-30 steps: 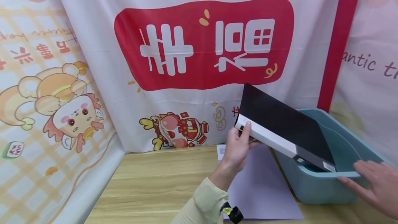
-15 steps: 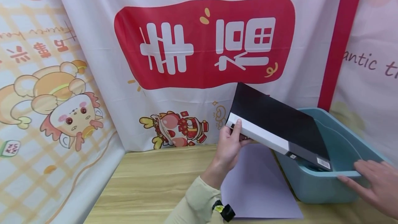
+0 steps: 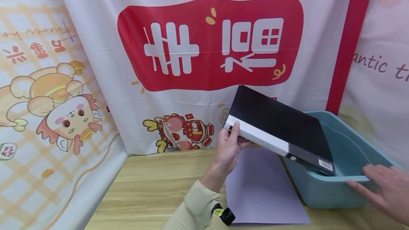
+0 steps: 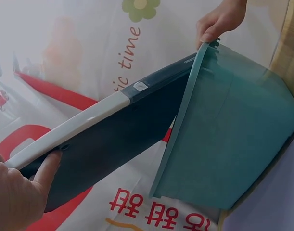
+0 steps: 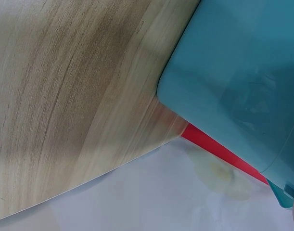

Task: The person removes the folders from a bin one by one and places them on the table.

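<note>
At the far left hangs a printed cloth backdrop (image 3: 64, 91) with cartoon figures, and it runs on behind a wooden table (image 3: 153, 184). Near the middle of the table lies a pale lilac sheet (image 3: 262, 191), flat, its right edge just beside the bin.

The left hand (image 3: 228, 148) is raised above the far end of that sheet. Its thumb lies over the white spine and its fingers curl beneath, so it grips the black folder (image 3: 278, 123) by its upper left corner. The folder is tilted: the held corner is high, while the lower right end, with a barcode label, dips inside the teal bin (image 3: 322, 191) and seems to cross its near rim. The left wrist view shows the same, the folder (image 4: 103, 139) slanting up out of the bin (image 4: 233, 139).

At the right, the right hand (image 3: 383, 187) rests on the bin's near rim with fingers fairly straight and spread, holding nothing.

Judging from how things lie, the folder is partway between bin and table: one end is lifted free, the other is not yet clear of the bin. Nothing else can be made out in the bin.
</note>
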`<state>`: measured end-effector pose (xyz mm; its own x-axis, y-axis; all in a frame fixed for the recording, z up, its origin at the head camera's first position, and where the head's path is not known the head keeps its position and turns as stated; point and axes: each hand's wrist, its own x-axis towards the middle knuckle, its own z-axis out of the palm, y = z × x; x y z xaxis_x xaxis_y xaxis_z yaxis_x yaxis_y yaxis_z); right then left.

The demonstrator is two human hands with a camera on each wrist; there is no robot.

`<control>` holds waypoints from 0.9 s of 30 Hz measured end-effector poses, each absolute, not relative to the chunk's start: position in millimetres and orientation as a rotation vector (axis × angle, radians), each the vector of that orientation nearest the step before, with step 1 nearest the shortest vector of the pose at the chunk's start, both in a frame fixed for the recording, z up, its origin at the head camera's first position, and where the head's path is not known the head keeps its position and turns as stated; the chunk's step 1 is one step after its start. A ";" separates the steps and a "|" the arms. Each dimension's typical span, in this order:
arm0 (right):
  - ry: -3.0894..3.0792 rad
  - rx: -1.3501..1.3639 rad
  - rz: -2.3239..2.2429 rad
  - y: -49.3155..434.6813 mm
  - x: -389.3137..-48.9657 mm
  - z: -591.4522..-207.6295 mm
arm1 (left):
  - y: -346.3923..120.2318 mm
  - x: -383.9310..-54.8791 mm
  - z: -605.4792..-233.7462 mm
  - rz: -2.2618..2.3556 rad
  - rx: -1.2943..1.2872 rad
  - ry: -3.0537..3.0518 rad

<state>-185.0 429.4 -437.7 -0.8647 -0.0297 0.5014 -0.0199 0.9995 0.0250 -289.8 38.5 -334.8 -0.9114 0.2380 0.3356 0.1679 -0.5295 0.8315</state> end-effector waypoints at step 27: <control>-2.564 0.090 -0.020 428.0 -183.4 -438.8 | 1.8 -302.8 -340.3 2.727 0.497 1.474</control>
